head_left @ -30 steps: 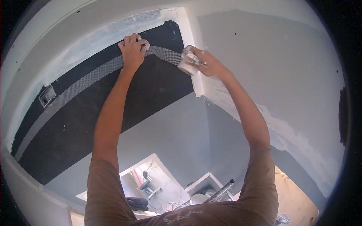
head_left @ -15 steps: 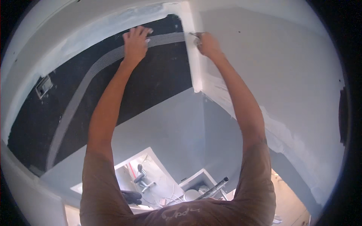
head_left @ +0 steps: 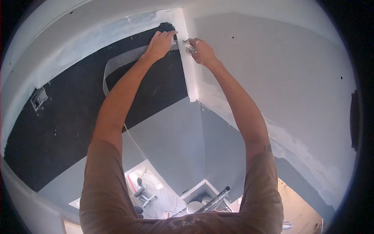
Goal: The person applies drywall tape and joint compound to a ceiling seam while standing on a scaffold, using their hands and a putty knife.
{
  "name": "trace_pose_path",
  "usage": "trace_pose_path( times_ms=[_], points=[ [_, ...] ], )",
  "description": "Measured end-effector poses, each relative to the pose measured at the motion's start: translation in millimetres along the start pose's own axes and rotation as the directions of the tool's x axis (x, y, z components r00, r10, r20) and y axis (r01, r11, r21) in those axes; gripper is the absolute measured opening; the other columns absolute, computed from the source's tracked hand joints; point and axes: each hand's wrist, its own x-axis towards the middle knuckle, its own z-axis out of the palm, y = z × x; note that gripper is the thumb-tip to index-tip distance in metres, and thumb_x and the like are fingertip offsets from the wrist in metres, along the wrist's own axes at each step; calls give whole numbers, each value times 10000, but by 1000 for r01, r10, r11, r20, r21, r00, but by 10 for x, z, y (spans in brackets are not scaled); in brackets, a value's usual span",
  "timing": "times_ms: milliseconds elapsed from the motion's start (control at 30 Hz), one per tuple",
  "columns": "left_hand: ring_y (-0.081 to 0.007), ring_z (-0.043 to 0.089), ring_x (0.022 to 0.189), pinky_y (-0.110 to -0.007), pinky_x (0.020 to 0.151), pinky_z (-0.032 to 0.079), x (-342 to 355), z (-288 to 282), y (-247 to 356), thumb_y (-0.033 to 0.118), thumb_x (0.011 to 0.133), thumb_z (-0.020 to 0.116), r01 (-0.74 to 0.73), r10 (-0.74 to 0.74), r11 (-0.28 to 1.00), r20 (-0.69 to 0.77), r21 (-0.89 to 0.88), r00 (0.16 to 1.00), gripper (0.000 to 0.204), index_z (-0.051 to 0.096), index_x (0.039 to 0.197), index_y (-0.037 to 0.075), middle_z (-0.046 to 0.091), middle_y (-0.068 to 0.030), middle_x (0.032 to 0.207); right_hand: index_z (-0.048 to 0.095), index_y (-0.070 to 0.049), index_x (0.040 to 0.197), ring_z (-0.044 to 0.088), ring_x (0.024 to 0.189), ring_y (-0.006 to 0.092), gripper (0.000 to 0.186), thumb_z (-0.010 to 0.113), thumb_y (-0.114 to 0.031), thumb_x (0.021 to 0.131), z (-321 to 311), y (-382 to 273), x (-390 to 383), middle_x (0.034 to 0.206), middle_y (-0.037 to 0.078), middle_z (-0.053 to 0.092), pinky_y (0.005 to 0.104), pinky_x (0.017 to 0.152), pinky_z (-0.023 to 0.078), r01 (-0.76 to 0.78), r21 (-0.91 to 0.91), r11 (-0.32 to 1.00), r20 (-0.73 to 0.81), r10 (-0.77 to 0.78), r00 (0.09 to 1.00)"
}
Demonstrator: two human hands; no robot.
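The fingers [head_left: 165,35] of the left hand [head_left: 157,46] are resting at the mesh tape [head_left: 121,59], up high by the white corner strip [head_left: 189,82]; I cannot tell if they are pinching it. The right hand [head_left: 204,51] is gripping a small tool [head_left: 189,46] with white smears, just beside the strip. The tape is lying along the black wall [head_left: 156,85], then bending down and going behind the left arm [head_left: 126,95]. A thin pale strand [head_left: 132,136] is hanging below that arm. A little box [head_left: 39,98] is sitting in the wall, far left.
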Motion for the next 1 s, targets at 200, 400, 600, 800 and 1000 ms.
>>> trace_pose_path(
  times_ms=[200,400,600,800,1000],
  points=[
    [-265,621,1056,-417,920,432,532,134,202,162,900,709,-187,177,974,-82,-131,981,311,684,1200,84,694,-86,1070,654,-2,1075,706,1007,427,459,886,-235,756,74,140,126,1016,223,730,509,891,560,-260,95,961,-195,274,942],
    [-261,612,1037,-413,894,425,567,233,156,138,904,702,-132,127,987,-61,-88,990,153,738,1049,105,695,-63,1020,663,11,1006,716,933,428,444,884,-279,753,114,162,251,938,229,728,491,823,560,-390,101,915,-107,400,910],
    [-288,625,1034,-434,933,458,289,87,-8,77,945,632,-124,115,984,-75,-126,990,169,717,1091,69,699,-101,1091,714,-39,1087,715,1021,397,332,765,-283,867,-177,-183,126,1055,210,735,499,886,572,-389,-55,920,-33,388,921],
    [-200,663,825,-348,750,525,-282,-542,460,77,949,630,161,-4,724,230,-671,973,161,679,1085,5,706,-117,964,750,-58,1005,725,848,384,267,761,-285,863,-599,-213,-457,868,216,728,475,776,555,-214,-46,976,-82,210,974],
    [-113,637,784,-309,728,554,-1339,-1392,1108,206,1021,629,652,100,363,724,-666,683,221,668,1055,-9,659,-52,874,742,13,938,632,711,334,257,795,-217,836,-949,-612,-1107,779,188,696,381,750,519,-91,522,848,399,-148,905]
  ],
)
